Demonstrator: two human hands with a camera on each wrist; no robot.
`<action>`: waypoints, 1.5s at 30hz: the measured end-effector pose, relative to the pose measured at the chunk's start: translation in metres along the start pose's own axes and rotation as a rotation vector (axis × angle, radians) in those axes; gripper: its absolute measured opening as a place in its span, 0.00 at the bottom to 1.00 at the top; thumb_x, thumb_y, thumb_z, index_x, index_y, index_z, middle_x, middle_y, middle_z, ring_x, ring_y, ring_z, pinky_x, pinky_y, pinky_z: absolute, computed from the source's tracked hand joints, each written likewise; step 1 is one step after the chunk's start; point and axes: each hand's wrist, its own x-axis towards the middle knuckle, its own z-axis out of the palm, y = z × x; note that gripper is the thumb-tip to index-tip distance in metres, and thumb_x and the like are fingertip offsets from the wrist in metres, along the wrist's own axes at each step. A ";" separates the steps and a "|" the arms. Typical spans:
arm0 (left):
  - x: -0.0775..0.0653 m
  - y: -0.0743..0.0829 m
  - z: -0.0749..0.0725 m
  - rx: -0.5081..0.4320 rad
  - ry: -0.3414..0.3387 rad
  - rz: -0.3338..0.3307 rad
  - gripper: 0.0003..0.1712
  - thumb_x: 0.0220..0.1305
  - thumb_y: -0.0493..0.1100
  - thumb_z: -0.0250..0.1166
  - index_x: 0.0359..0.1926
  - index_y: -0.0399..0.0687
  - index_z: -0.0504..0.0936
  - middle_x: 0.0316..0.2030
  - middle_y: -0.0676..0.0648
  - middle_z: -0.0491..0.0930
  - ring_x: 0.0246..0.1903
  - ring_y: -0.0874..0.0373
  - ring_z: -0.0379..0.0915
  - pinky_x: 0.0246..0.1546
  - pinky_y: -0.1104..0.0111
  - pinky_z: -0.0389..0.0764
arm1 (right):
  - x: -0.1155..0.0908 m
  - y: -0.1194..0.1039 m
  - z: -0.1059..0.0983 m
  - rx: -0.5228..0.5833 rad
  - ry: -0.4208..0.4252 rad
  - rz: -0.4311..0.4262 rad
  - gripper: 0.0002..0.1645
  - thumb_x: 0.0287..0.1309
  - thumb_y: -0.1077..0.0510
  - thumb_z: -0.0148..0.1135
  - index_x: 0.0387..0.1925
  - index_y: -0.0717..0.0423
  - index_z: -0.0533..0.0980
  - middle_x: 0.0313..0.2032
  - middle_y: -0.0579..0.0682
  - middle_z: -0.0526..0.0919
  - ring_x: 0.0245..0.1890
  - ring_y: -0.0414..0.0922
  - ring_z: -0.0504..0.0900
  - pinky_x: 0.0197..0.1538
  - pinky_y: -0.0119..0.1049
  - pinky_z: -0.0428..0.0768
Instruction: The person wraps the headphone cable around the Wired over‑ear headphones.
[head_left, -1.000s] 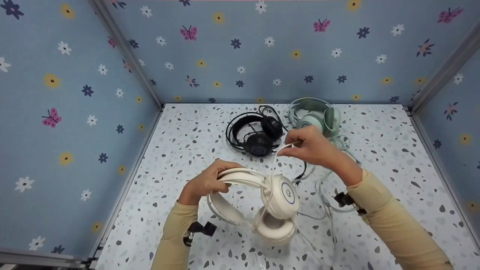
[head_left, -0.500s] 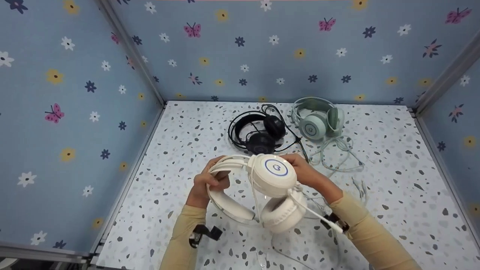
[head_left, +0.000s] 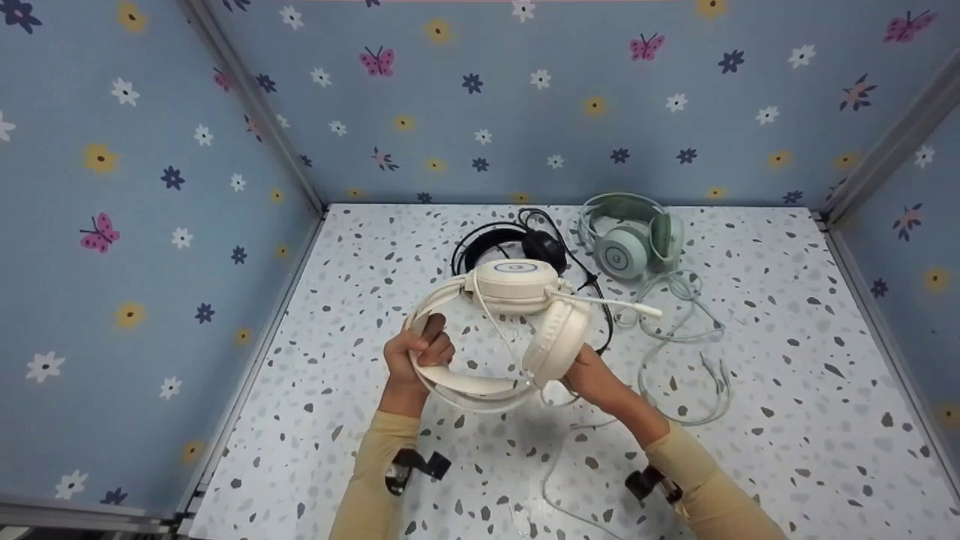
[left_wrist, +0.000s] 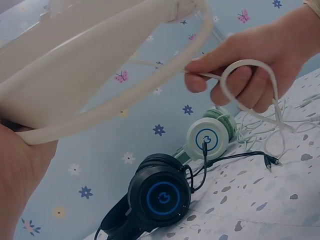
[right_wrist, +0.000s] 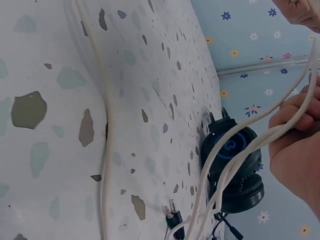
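A white headset (head_left: 517, 292) with a microphone boom (head_left: 626, 304) is held up over the table, tilted so its ear cups face rightward. My left hand (head_left: 416, 352) grips its headband on the left side. Beneath the lower ear cup is my right hand (head_left: 600, 382), partly hidden by it in the head view. In the left wrist view, the right hand (left_wrist: 250, 70) pinches the white cable (left_wrist: 250, 62), which loops over its fingers. Further cable strands (right_wrist: 240, 155) run past that hand in the right wrist view.
Behind the white headset lies a black headset (head_left: 544, 251), partly covered by it. A green headset (head_left: 622, 251) sits at the back right, its pale cable (head_left: 675, 337) spread in front. Black audio plugs (right_wrist: 174, 222) lie on the speckled table (head_left: 787, 450). Patterned walls (head_left: 480, 105) enclose it.
The white headset has moved away from the body and turned, swinging its microphone boom out to the right. My right hand has come from beyond the ear cups down to below them.
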 end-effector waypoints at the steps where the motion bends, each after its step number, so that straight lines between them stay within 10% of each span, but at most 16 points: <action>1: -0.001 0.001 -0.001 -0.001 0.028 0.021 0.11 0.44 0.25 0.44 0.26 0.44 0.61 0.15 0.52 0.49 0.09 0.63 0.48 0.13 0.74 0.61 | -0.001 -0.003 0.002 0.004 -0.008 -0.001 0.14 0.75 0.59 0.41 0.44 0.66 0.72 0.21 0.53 0.69 0.18 0.38 0.66 0.25 0.33 0.68; 6: -0.005 0.005 -0.009 0.047 0.124 0.112 0.16 0.45 0.25 0.36 0.33 0.39 0.65 0.16 0.50 0.49 0.10 0.62 0.47 0.12 0.73 0.64 | -0.010 -0.023 0.011 -0.125 -0.022 0.006 0.15 0.76 0.59 0.40 0.38 0.59 0.73 0.17 0.46 0.65 0.14 0.37 0.61 0.20 0.33 0.66; 16: -0.010 0.041 -0.001 -0.036 0.211 0.291 0.27 0.43 0.24 0.41 0.49 0.33 0.66 0.17 0.51 0.48 0.11 0.62 0.46 0.13 0.72 0.59 | -0.040 0.007 -0.018 -0.594 -0.103 -0.019 0.13 0.73 0.60 0.48 0.28 0.51 0.68 0.19 0.41 0.66 0.18 0.36 0.63 0.26 0.33 0.66; 23: -0.013 0.058 0.010 0.092 0.230 0.401 0.25 0.44 0.22 0.36 0.44 0.32 0.69 0.15 0.50 0.48 0.09 0.61 0.46 0.11 0.72 0.54 | -0.051 -0.001 -0.038 -0.814 -0.070 -0.018 0.06 0.64 0.65 0.59 0.32 0.53 0.72 0.25 0.43 0.75 0.24 0.38 0.71 0.30 0.36 0.71; 27: -0.013 0.063 0.017 0.147 0.223 0.443 0.23 0.43 0.22 0.35 0.40 0.32 0.70 0.15 0.50 0.48 0.08 0.60 0.46 0.11 0.72 0.53 | -0.056 0.002 -0.051 -0.630 -0.030 0.012 0.06 0.60 0.65 0.63 0.35 0.53 0.73 0.26 0.43 0.72 0.24 0.38 0.68 0.28 0.34 0.70; 35: -0.008 0.079 0.029 0.207 0.204 0.521 0.23 0.43 0.21 0.37 0.41 0.32 0.69 0.14 0.50 0.47 0.07 0.59 0.46 0.09 0.71 0.54 | -0.069 0.009 -0.069 0.416 -0.366 -0.040 0.19 0.64 0.73 0.48 0.54 0.72 0.55 0.44 0.60 0.72 0.22 0.42 0.71 0.21 0.36 0.70; 39: -0.008 0.090 0.032 0.184 0.223 0.565 0.23 0.44 0.20 0.41 0.43 0.33 0.70 0.14 0.51 0.47 0.07 0.59 0.46 0.10 0.71 0.54 | -0.084 0.006 -0.083 0.333 -0.407 0.020 0.24 0.68 0.63 0.50 0.59 0.73 0.56 0.45 0.62 0.74 0.15 0.34 0.58 0.13 0.33 0.54; 45: -0.016 0.104 0.033 0.168 0.268 0.626 0.26 0.42 0.20 0.44 0.47 0.32 0.69 0.14 0.52 0.47 0.07 0.59 0.46 0.09 0.72 0.53 | -0.105 0.014 -0.117 -0.171 -0.054 0.165 0.16 0.67 0.56 0.58 0.28 0.65 0.72 0.21 0.46 0.71 0.19 0.35 0.64 0.27 0.33 0.68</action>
